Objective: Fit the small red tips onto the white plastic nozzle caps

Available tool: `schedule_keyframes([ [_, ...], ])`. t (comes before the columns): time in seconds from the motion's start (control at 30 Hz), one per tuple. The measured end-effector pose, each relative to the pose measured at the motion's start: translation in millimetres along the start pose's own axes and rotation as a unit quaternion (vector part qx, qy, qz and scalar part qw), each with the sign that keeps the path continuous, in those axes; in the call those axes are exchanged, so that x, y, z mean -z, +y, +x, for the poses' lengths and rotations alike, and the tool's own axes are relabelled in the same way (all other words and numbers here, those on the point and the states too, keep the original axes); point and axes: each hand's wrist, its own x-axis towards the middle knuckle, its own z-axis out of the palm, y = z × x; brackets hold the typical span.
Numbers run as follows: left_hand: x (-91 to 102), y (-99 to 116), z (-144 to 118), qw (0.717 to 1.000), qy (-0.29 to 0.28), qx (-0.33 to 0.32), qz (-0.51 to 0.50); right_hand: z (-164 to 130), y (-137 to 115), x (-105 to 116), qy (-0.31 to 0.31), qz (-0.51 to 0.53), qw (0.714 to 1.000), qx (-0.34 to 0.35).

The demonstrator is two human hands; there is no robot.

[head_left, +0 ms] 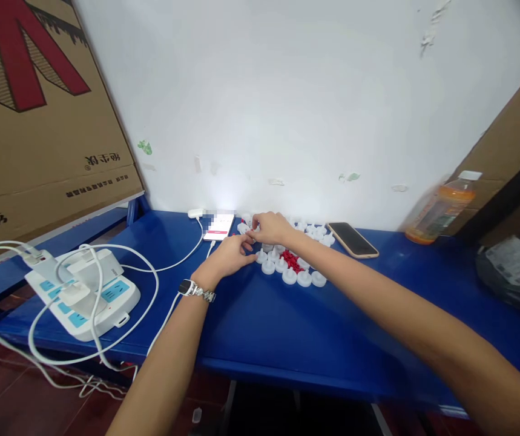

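Observation:
Several white round plastic caps with small raised nubs, one of them a cap (289,277) at the near edge, lie grouped on the blue table. Small red pieces (291,261) are heaped among them. My left hand (231,255), with a watch (190,287) on its wrist, is at the group's left side, its thumb and fingers drawn together. Opposite it, my right hand (272,229) reaches over the caps in a pinch, its fingertips meeting those of the left. A white cap (243,228) shows just beyond the fingertips. What the fingers hold is too small to make out.
A lit phone (219,226) on a cable lies behind my left hand. A dark-screened phone (353,240) and an orange drink bottle (444,209) are to the right. At left sits a white power strip (126,300) with looping cables. The wall (287,121) bounds the back.

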Motion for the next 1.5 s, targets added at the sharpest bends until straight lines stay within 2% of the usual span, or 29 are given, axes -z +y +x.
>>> schedule_keyframes([
  [0.1,6.4,-2.7,-1.3,1.000,0.009,0.016,0.008,10.8,-1.3,-6.3,-0.016,-0.015,1.000,0.005],
  [0.17,6.5,-4.8,-1.0,0.999,0.030,0.015,0.022,9.9,0.8,-5.6,-0.003,0.007,1.000,0.003],
  [0.27,1.0,-3.8,0.4,0.991,0.126,-0.019,0.044,-5.0,7.6,1.8,0.043,0.148,0.988,-0.021],
  [0.33,-4.8,2.2,1.1,0.978,0.194,-0.059,0.044,-22.2,12.5,7.7,0.070,0.275,0.958,-0.041],
  [0.37,-8.0,6.8,1.3,0.974,0.211,-0.080,0.035,-32.1,14.6,10.1,0.077,0.325,0.941,-0.049],
  [0.47,-17.8,23.2,1.3,0.973,0.185,-0.135,-0.016,-62.3,19.4,14.2,0.099,0.402,0.908,-0.060],
  [0.6,-27.5,38.3,0.6,0.969,0.133,-0.191,-0.079,-92.6,25.9,14.4,0.125,0.385,0.912,-0.070],
  [0.8,-35.2,48.6,-1.9,0.960,0.099,-0.250,-0.076,-111.0,27.4,9.3,0.127,0.415,0.897,-0.084],
  [0.93,-39.2,54.7,-2.2,0.963,0.111,-0.197,-0.145,-112.9,25.9,13.9,0.175,0.397,0.899,-0.063],
  [1.03,-34.2,50.4,0.7,0.955,0.139,-0.134,-0.227,-114.0,37.1,23.1,0.221,0.363,0.902,-0.074],
  [1.1,-27.3,43.7,2.7,0.948,0.162,-0.114,-0.249,-115.4,47.9,27.3,0.226,0.330,0.913,-0.085],
  [1.23,-19.1,33.9,2.9,0.976,0.126,-0.091,-0.151,-118.9,59.3,24.9,0.126,0.239,0.962,-0.031],
  [1.3,-20.6,33.3,1.9,0.985,0.102,-0.096,-0.105,-119.8,58.2,22.0,0.090,0.211,0.973,-0.007],
  [1.4,-25.6,35.1,1.1,0.987,0.085,-0.105,-0.084,-118.5,54.2,21.2,0.098,0.249,0.963,-0.010],
  [1.5,-27.6,36.1,1.3,0.988,0.077,-0.111,-0.080,-111.1,49.8,23.0,0.104,0.353,0.930,0.009],
])
